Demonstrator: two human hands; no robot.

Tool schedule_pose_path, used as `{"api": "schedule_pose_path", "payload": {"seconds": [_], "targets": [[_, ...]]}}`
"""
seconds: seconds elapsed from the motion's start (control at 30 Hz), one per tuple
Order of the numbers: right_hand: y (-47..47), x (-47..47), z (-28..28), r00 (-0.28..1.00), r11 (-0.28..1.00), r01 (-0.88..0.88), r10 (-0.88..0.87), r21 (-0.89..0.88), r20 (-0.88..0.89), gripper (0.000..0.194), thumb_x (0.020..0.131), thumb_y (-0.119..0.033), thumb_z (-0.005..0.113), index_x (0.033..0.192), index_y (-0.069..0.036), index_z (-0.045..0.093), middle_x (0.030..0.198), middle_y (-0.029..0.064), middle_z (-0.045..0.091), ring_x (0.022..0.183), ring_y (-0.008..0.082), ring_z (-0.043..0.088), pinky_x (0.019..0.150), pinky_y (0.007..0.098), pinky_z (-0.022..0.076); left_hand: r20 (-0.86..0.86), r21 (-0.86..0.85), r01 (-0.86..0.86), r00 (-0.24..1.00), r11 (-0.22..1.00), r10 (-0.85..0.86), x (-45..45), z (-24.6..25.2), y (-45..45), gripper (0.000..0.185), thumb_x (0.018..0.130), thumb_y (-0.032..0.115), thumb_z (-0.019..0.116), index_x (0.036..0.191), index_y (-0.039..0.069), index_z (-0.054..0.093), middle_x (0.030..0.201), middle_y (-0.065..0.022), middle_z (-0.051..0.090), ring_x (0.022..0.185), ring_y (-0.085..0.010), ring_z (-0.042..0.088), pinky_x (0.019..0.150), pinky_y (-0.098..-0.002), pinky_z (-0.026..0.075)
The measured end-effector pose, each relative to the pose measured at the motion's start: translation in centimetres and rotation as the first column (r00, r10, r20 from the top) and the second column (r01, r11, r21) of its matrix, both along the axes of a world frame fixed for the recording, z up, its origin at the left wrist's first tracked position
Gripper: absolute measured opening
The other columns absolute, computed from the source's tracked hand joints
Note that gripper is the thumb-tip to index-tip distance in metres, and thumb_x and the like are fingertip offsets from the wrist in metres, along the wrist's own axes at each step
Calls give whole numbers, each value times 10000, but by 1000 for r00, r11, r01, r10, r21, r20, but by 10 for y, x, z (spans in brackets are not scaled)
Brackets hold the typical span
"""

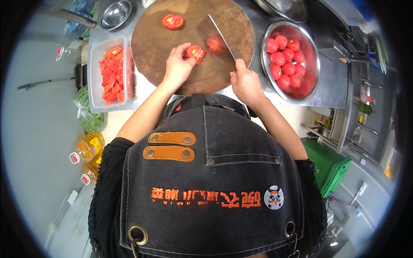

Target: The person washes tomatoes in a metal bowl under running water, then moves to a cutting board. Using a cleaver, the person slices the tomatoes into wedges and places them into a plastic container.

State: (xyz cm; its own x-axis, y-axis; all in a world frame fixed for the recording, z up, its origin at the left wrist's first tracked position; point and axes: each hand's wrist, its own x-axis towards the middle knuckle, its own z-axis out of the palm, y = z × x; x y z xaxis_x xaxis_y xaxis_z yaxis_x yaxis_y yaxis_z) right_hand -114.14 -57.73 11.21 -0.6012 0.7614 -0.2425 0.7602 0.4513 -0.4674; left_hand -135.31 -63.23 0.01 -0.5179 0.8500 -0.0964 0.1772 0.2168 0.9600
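Note:
My left hand [179,64] holds a cut tomato piece [195,53] on the round wooden chopping board [155,48], cut face showing. In my right hand [247,83] is the handle of a broad-bladed cleaver [215,34]. Its blade is tilted over the board, just right of the held piece and apart from it. A blurred red patch on the blade looks like the tomato's reflection. Farther back on the board lies another cut tomato piece [172,21], its inside facing up.
Left of the board, a clear plastic container [94,77] holds chopped tomato [112,75]. A steel bowl [116,14] stands behind it. To the right, a steel basin [303,93] contains several whole tomatoes [288,68]. Oil bottles [90,146] and a green bin [322,164] flank me below.

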Motion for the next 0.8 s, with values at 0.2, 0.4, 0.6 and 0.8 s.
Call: {"api": "schedule_pose_path", "payload": {"seconds": [0.2, 0.4, 0.6, 0.8], "targets": [[-10, -1, 17, 997, 997, -73, 73, 1, 30, 164, 856, -52, 497, 979, 11, 408, 762, 282, 640, 741, 482, 629, 710, 570, 487, -122, -80, -81, 990, 994, 71, 0, 4, 1, 402, 768, 116, 710, 1150, 3, 652, 1000, -120, 650, 857, -187, 658, 827, -311, 529], [5, -17, 11, 993, 992, -113, 115, -46, 35, 161, 842, -30, 477, 969, 60, 435, 788, 328, 630, 777, 503, 622, 734, 560, 486, -157, -94, -36, 987, 995, 20, -4, 13, -2, 385, 785, 115, 708, 1145, -9, 655, 995, -111, 653, 852, -169, 653, 818, -300, 525], [-3, -16, -3, 997, 999, -51, 51, -9, -64, 147, 872, -54, 488, 967, 37, 422, 752, 311, 627, 745, 496, 622, 706, 565, 486, -60, -32, -77, 995, 997, 75, -5, 6, -1, 341, 776, 103, 717, 1083, -20, 633, 948, -104, 676, 820, -153, 656, 783, -301, 538], [-1, -11, 9, 993, 993, -118, 118, 18, 8, 178, 884, -79, 529, 951, 25, 400, 730, 302, 621, 721, 490, 619, 678, 568, 482, 12, -39, -72, 997, 997, 72, -6, -1, -3, 279, 773, 107, 730, 1001, -7, 616, 866, -78, 683, 781, -138, 654, 756, -293, 542]]}}
